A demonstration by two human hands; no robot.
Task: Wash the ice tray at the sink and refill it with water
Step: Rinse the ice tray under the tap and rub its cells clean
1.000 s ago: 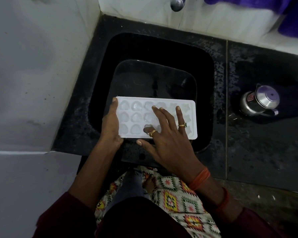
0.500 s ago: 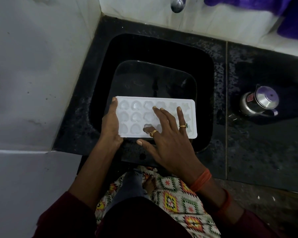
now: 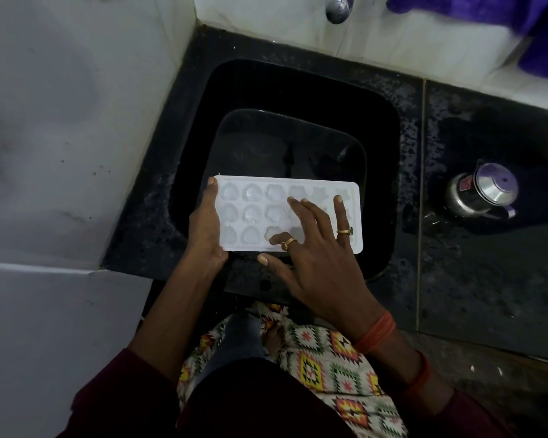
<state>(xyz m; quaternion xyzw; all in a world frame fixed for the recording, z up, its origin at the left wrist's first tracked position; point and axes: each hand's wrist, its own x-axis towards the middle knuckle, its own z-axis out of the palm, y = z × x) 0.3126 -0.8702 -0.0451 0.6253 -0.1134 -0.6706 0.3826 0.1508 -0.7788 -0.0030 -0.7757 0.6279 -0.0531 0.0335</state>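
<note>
From my feed the ice tray [image 3: 253, 213] sits over the sink [image 3: 383, 147], above a basin [image 3: 355, 153] inside it. Left hand [image 3: 203, 229] on the tray's 9 o'clock end, right hand [image 3: 317, 248] on top. Tap [image 3: 337, 6] at 12, steel pot [image 3: 481, 192] at 3 on the counter [image 3: 487, 279].

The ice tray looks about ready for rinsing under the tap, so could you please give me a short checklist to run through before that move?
1. Ice tray held: ok, the left hand clasps its left end.
2. Tray over the sink: ok, it sits above the basin.
3. Tray level: ok, it looks roughly flat, cavities up.
4. Right hand clear of the cavities: not ok, its fingers lie spread across the right half.
5. Tap running: cannot tell, no stream is visible and only the spout tip shows.
6. Tray under the spout: not ok, the spout is at the sink's far edge and the tray is near the front.
</note>
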